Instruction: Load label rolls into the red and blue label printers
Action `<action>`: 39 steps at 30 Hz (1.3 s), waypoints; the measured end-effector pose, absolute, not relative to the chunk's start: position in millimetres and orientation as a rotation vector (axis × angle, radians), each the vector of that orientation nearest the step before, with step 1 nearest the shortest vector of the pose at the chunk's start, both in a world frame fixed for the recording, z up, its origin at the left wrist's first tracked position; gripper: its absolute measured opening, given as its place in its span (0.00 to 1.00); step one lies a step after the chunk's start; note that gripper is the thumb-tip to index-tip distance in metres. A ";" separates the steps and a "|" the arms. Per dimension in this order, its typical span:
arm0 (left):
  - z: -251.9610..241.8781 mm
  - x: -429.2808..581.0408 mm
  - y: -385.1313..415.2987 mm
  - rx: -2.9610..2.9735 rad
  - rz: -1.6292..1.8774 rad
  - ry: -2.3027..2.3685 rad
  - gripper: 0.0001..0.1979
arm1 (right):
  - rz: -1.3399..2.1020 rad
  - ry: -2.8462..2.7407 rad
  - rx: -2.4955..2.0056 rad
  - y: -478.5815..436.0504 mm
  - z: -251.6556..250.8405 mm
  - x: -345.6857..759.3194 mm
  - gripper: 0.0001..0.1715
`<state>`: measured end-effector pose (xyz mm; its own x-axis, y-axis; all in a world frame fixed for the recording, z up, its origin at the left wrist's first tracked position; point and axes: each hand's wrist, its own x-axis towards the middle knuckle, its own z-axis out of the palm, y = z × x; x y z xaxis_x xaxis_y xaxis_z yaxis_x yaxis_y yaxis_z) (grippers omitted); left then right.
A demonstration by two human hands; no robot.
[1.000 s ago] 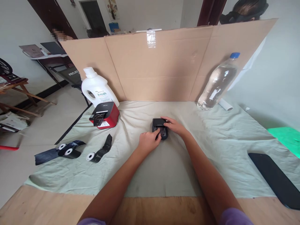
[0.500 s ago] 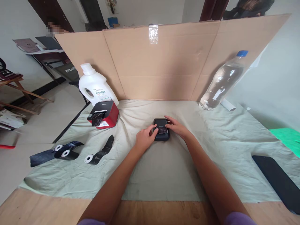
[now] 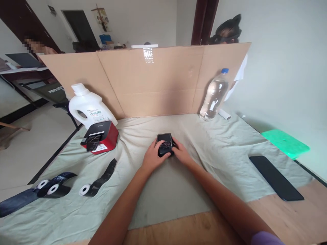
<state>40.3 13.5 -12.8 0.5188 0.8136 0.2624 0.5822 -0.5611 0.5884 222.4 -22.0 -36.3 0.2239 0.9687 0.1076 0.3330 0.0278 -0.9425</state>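
In the head view, a small black portable label printer [image 3: 164, 136] rests on the cloth in the middle. A dark glossy strip of paper [image 3: 167, 144] lies across its top. My left hand [image 3: 152, 156] grips the printer from the left, its thumb along the near edge and its fingers over the side. From the right, the fingers of my right hand [image 3: 182, 153] are closed against the opposite side. Part of the printer is covered by my fingers. To the left stands a red and black desktop printer [image 3: 110, 136], with a dark strip hanging from its front.
Dark paper rolls [image 3: 56, 190] and a single partly unrolled roll [image 3: 88, 190] lie at left. A white detergent jug [image 3: 88, 104] and a water bottle [image 3: 216, 93] stand before the cardboard screen [image 3: 150, 81]. A black phone [image 3: 276, 178] and green lid [image 3: 286, 143] are at right.
My view has shifted right and tilted up. My left hand has spread farther around the printer, its thumb now at the near edge. My right fingers have moved down along the right side.
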 end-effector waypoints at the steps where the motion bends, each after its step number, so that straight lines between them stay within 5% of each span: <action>1: -14.6 37.6 15.6 2.383 0.700 1.084 0.31 | 0.762 -1.329 -1.522 -26.6 -38.6 217.0 0.45; 6: -18.7 26.7 21.5 2.421 0.639 0.974 0.32 | 0.659 -1.498 -1.539 -37.0 -36.8 206.3 0.61; 19: 21.7 252.4 18.0 2.442 0.815 0.707 0.34 | 0.262 -1.072 -1.536 -64.8 3.2 395.4 0.40; 26: -1.3 355.7 6.8 2.438 0.696 0.578 0.33 | 0.356 -0.897 -1.516 -90.1 -26.0 483.4 0.44; 39: -27.5 384.4 -14.4 2.334 0.803 0.634 0.29 | 0.237 -0.802 -1.606 -89.1 -45.8 503.6 0.48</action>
